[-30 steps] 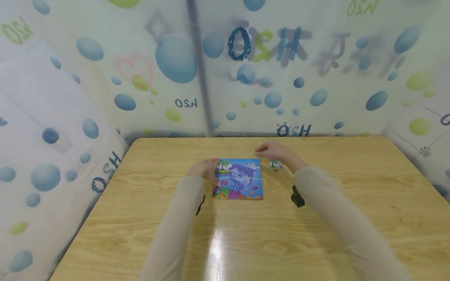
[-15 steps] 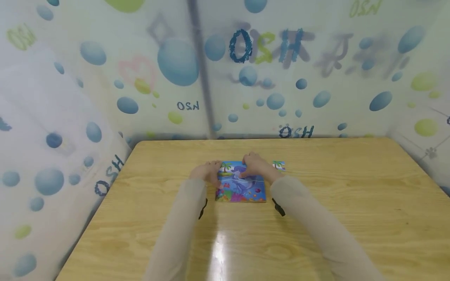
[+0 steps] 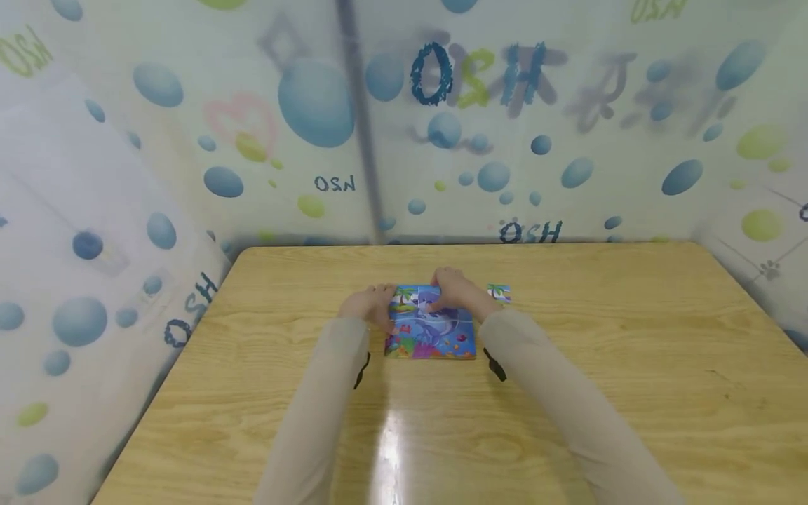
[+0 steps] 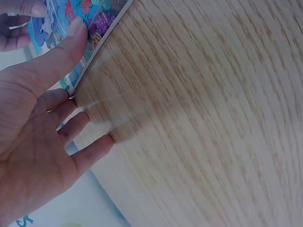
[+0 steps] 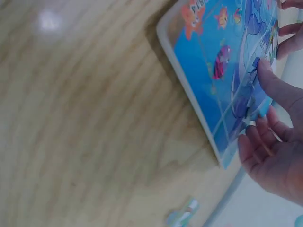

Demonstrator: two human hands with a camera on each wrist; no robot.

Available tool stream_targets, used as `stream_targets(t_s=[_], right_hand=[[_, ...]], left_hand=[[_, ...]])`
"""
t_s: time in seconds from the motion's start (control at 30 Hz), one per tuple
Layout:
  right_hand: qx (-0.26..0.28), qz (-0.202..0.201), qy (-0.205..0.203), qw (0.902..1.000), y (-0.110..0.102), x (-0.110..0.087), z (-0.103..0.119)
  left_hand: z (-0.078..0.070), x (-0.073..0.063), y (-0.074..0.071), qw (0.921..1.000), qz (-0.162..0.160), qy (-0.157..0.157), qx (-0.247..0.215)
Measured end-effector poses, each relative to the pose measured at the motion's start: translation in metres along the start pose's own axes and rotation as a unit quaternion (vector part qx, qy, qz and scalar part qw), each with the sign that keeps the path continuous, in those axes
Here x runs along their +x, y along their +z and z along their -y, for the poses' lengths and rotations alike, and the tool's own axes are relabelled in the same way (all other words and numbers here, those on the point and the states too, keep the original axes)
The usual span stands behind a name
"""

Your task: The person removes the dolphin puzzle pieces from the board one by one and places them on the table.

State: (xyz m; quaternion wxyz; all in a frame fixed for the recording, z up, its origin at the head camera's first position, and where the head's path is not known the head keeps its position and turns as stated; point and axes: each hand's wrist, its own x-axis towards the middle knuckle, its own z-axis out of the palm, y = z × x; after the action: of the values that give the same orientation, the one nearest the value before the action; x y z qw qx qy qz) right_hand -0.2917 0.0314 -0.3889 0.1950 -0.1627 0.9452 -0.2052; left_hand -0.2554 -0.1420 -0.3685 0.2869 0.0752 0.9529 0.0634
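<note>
A jigsaw puzzle (image 3: 435, 344) with a dolphin sea scene lies flat on the wooden table. My left hand (image 3: 368, 306) holds its left edge. In the left wrist view the left thumb (image 4: 61, 52) lies on the picture, the index finger is at the board's corner and the other fingers spread beside it. Over the upper middle of the picture, my right hand (image 3: 457, 291) pinches a puzzle piece (image 5: 244, 101) between thumb and fingers, with the piece partly hidden. A loose palm-tree piece (image 3: 499, 292) rests on the table to the right of the puzzle.
The wooden table (image 3: 600, 337) extends around the puzzle on all sides. Behind its far edge hangs a pale sheet (image 3: 404, 140) printed with blue and green dots and letters.
My right hand has come from behind the puzzle's upper right corner, leftward and down onto the picture, staying there since half a second ago. The left hand keeps its place at the left edge.
</note>
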Motion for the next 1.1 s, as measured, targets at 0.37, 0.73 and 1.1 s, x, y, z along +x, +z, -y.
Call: stream_targets(t_s=[0.37, 0.73, 1.1], right_hand=[[0.107, -0.008, -0.094, 0.9898, -0.005, -0.008, -0.014], [0.202, 0.023, -0.07, 0.9767, -0.025, -0.022, -0.027], [0.199, 0.013, -0.059, 0.9782, -0.037, -0.033, -0.064]], left_hand=[[0.001, 0.001, 0.001, 1.0, 0.002, -0.001, -0.008], [0.001, -0.002, -0.002, 0.9998, 0.009, -0.001, -0.017], [0.002, 0.0, -0.001, 0.9997, 0.015, 0.004, -0.019]])
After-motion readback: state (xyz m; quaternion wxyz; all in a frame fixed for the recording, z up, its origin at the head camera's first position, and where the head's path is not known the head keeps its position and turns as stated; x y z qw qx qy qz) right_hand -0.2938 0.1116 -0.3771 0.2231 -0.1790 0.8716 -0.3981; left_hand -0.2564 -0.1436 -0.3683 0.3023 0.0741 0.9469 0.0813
